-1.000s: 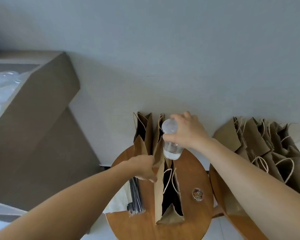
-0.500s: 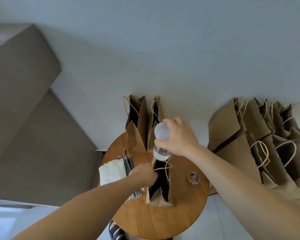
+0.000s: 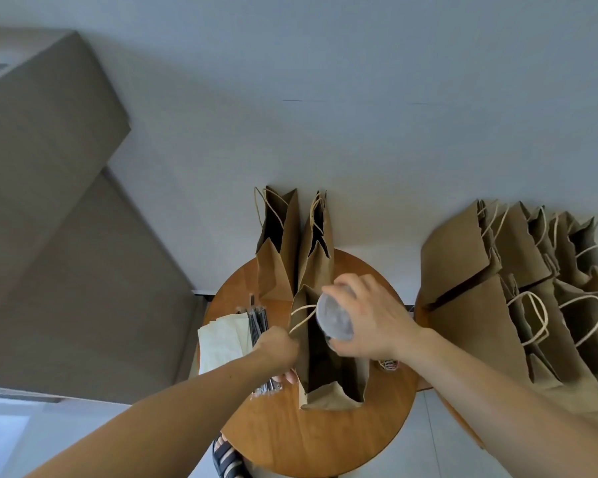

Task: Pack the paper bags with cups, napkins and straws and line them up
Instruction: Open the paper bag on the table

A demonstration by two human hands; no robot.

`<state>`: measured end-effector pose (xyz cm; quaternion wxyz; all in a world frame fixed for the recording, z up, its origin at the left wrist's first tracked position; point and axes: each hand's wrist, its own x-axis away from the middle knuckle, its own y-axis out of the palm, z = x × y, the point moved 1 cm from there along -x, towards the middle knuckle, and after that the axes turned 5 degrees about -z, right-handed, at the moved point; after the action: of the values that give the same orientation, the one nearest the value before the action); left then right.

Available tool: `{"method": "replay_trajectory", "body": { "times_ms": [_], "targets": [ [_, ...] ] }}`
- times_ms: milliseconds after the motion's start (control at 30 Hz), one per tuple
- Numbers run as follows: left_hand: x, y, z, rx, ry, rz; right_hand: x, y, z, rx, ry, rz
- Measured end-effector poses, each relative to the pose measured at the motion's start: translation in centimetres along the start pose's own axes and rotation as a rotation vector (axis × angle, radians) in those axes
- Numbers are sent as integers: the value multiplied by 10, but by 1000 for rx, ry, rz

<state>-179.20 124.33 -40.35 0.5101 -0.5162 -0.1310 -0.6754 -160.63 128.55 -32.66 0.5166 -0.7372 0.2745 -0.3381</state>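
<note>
A clear plastic cup [image 3: 335, 317] with a domed lid sits in the grip of the person's right hand [image 3: 370, 322], fingers wrapped around its far side, held just over the open mouth of a brown paper bag [image 3: 328, 391] standing upright on a round wooden counter [image 3: 308, 439]. The left hand [image 3: 277, 350] is closed in a pinch on the near left edge of that bag, beside one of its two cord handles, holding the mouth apart. Two more open paper bags [image 3: 292, 250] stand side by side just behind it, at the counter's far edge against a pale wall [image 3: 325, 81]. To the left of the held bag lie a stack of pale napkins [image 3: 221, 339] and, touching it, a bundle of dark wrapped straws [image 3: 258, 322]; how many are in either cannot be counted. A small round patterned object [image 3: 389, 365] lies on the counter to the right, partly hidden by the right wrist. On a second surface to the right, a crowded group of paper bags [image 3: 518, 298] leans together, at least five, their exact number unclear. A large brown cardboard box [image 3: 49, 201] fills the left. One sandalled foot [image 3: 227, 458] shows below the counter's near rim.
</note>
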Motion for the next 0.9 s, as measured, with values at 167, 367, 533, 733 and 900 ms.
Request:
{"method": "replay_trajectory", "body": {
  "times_ms": [167,367,533,733,900],
  "targets": [
    [-4,6,-1,-22,77,35,-5,36,-10,97,-61,-173],
    [-10,8,-13,-43,136,124,-23,88,-10,51,110,-319],
    [-7,6,-16,-117,177,178,-47,134,-3,-2,309,-416],
    [-5,9,-15,-261,189,217,-62,178,2,-117,420,-427],
    [-6,13,-14,-383,202,257,-64,197,-3,-125,411,-398]
  ]
}}
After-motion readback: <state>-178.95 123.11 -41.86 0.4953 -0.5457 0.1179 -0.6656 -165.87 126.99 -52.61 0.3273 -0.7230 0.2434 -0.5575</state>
